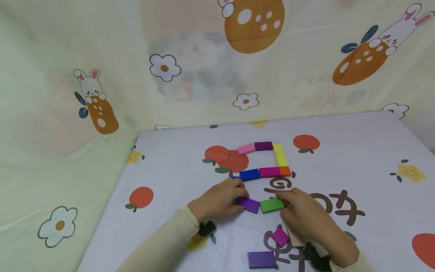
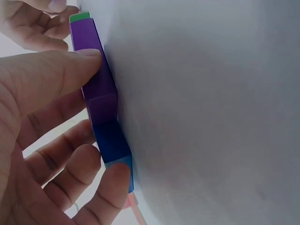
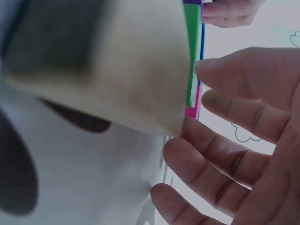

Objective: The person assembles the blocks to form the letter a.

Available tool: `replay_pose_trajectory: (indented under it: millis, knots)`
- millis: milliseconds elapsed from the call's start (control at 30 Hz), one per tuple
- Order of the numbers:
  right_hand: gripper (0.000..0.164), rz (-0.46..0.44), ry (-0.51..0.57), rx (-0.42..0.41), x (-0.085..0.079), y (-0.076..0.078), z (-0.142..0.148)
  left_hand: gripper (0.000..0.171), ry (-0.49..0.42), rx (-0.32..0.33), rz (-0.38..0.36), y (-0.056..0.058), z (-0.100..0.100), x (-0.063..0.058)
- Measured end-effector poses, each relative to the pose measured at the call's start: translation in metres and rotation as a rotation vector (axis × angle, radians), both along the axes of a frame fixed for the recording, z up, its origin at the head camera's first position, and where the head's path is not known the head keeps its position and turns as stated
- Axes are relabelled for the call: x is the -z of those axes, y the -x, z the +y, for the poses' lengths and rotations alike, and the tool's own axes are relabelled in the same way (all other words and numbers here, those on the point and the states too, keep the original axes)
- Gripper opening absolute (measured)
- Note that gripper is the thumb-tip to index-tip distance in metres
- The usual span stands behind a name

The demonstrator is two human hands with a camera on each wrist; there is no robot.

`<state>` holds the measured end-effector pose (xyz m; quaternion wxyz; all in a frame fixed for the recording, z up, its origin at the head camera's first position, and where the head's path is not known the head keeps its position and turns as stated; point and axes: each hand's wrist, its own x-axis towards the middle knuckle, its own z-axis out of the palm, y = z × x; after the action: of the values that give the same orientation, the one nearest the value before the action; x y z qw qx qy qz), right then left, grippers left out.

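My left hand (image 1: 222, 200) pinches a purple block (image 1: 249, 205) between thumb and forefinger. In the left wrist view a blue block (image 2: 112, 140) adjoins its end, close to my other fingertips. My right hand (image 1: 304, 213) has thumb and forefinger on either side of a green block's (image 1: 271, 205) right end; that block meets the purple one at a slight angle. Under this hand is a pale wooden block (image 1: 295, 234), large and blurred in the right wrist view. Its remaining fingers (image 3: 187, 159) curve loosely by the wooden corner.
Beyond my hands, a bent row holds blue (image 1: 249, 175), magenta (image 1: 270, 172), orange (image 1: 285, 171), yellow (image 1: 280, 155), dark purple (image 1: 263, 146) and pink (image 1: 246, 149) blocks. Nearer lie a magenta block (image 1: 280, 236) and another purple block (image 1: 261, 260). A printed cloth (image 1: 163, 166) covers the table.
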<state>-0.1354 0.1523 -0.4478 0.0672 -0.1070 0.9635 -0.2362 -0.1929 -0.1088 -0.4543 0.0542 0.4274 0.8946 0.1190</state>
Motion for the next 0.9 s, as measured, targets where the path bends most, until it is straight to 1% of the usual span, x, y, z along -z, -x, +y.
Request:
replay_pose_trajectory:
  millis: [100, 200, 267, 367, 433, 500, 567, 633, 767, 900]
  knots:
    - [0.039, 0.011, -0.002, -0.002, -0.002, -0.008, -0.001, 0.031, -0.001, -0.001, 0.003, 0.000, 0.000, 0.001]
    - [0.034, 0.034, -0.002, -0.049, -0.004, -0.018, -0.003, 0.032, 0.000, -0.004, 0.006, -0.001, 0.000, 0.001]
    - [0.031, 0.061, -0.003, -0.110, -0.003, -0.026, -0.005, 0.032, 0.004, -0.007, 0.008, -0.001, 0.000, 0.001]
    - [0.031, 0.084, 0.007, -0.241, 0.000, -0.039, -0.008, 0.032, 0.006, -0.007, 0.008, -0.001, 0.000, 0.000]
    - [0.035, 0.088, 0.021, -0.331, 0.004, -0.045, -0.009, 0.032, 0.009, -0.005, 0.009, -0.001, 0.000, -0.001]
    - [0.044, 0.072, 0.036, -0.406, 0.008, -0.050, -0.011, 0.032, 0.011, -0.004, 0.012, -0.001, 0.001, -0.002]
    - [0.050, 0.059, 0.036, -0.453, 0.012, -0.053, -0.012, 0.032, 0.013, -0.006, 0.012, -0.001, 0.001, -0.002]
    - [0.051, 0.017, 0.020, -0.466, 0.016, -0.054, -0.014, 0.032, 0.013, -0.006, 0.010, -0.001, 0.001, -0.002]
    - [0.039, -0.040, -0.030, -0.447, 0.019, -0.057, -0.018, 0.032, 0.008, -0.005, 0.005, -0.001, 0.001, -0.001]
    - [0.033, -0.055, -0.034, -0.435, 0.017, -0.059, -0.018, 0.032, 0.004, -0.002, 0.010, -0.002, 0.002, 0.000]
